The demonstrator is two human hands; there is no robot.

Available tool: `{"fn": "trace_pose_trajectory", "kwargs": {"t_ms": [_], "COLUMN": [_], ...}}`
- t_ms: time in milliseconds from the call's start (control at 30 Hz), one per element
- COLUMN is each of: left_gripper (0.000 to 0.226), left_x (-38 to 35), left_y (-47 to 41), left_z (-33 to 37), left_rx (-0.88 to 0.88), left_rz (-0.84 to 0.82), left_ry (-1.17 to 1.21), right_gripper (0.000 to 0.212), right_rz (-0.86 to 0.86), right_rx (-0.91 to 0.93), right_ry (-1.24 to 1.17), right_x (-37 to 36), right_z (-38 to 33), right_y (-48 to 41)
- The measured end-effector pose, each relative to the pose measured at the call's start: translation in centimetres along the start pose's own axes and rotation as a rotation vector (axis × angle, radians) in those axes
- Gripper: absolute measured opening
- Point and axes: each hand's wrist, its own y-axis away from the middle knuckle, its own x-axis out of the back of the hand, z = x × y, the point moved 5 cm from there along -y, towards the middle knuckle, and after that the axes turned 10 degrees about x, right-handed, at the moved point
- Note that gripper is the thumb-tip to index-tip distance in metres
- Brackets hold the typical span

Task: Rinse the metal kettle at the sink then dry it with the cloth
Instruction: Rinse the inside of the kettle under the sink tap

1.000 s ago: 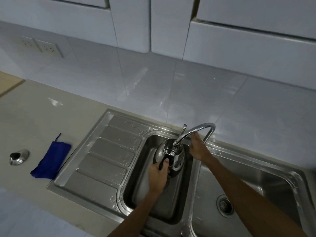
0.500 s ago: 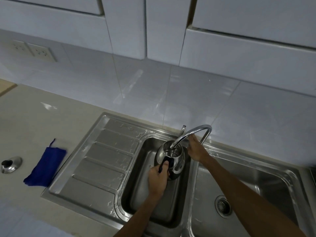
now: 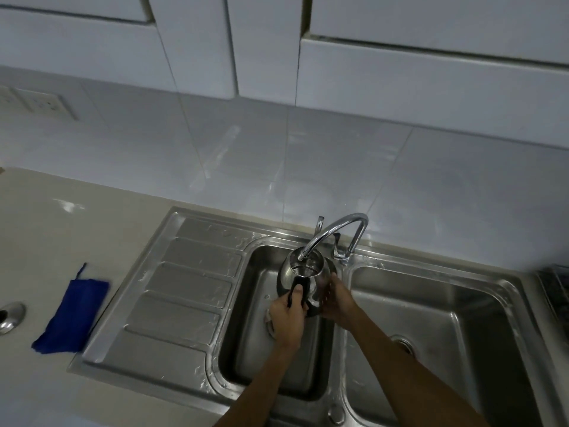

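Observation:
The shiny metal kettle hangs over the left sink basin, its open top right under the curved tap spout. My left hand grips its black handle from the near side. My right hand presses flat against the kettle's right flank. On the counter far to the left lies the blue cloth, folded. The kettle's lid rests beside the cloth at the frame's left edge.
A ribbed steel draining board separates the basin from the cloth. To the right is a second basin with a drain. The tap lever stands behind the kettle. A tiled wall and white cupboards rise behind; sockets sit at left.
My right hand has left the tap lever and come down onto the kettle's right side. My left hand keeps its grip on the handle; the view has shifted slightly.

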Motion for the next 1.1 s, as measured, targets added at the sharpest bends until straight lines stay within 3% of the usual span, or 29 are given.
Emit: {"fn": "trace_pose_trajectory", "kwargs": {"t_ms": [133, 500, 1100], "left_gripper": [0.033, 0.038, 0.049], "left_x": [0.2, 1.3, 1.2], "left_y": [0.5, 0.3, 0.8], "left_z": [-0.1, 0.9, 1.7], "left_rx": [0.048, 0.057, 0.073], "left_rz": [-0.101, -0.496, -0.568], "left_ry": [0.054, -0.107, -0.097], "right_gripper": [0.048, 0.038, 0.04], "right_rz": [0.049, 0.111, 0.178], "right_rx": [-0.022, 0.026, 0.044], "right_ry": [-0.028, -0.133, 0.042], "right_x": [0.0, -0.9, -1.2], "right_z": [-0.1, -0.5, -0.3], "right_y": [0.0, -0.6, -2.3]}}
